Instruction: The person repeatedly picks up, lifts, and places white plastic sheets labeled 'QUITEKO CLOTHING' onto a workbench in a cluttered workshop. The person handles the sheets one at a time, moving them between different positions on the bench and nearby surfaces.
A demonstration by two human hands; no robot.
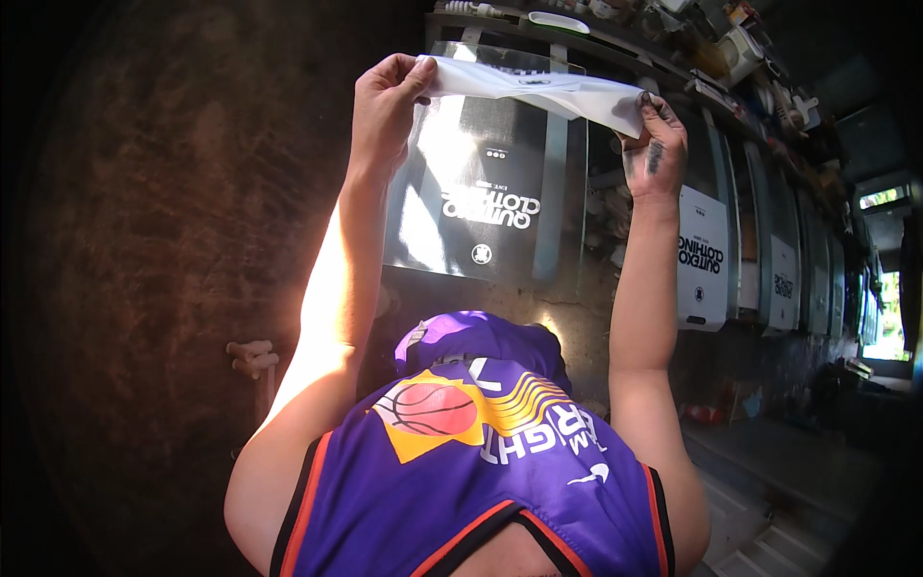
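Observation:
A long white strip, thin and folded, perhaps plastic or cloth, stretches between my two hands near the top of the view. My left hand pinches its left end, thumb on top. My right hand, smudged dark on the back, grips the right end. Beneath the strip is a glass board with a dark printed sheet on it, bearing white lettering and a round emblem, partly in bright sunlight.
A row of similar boards with white printed sheets runs along the right. A cluttered shelf is above them. Pale pipe-like rods stand at lower left, beside a dark floor. A bright doorway is at far right.

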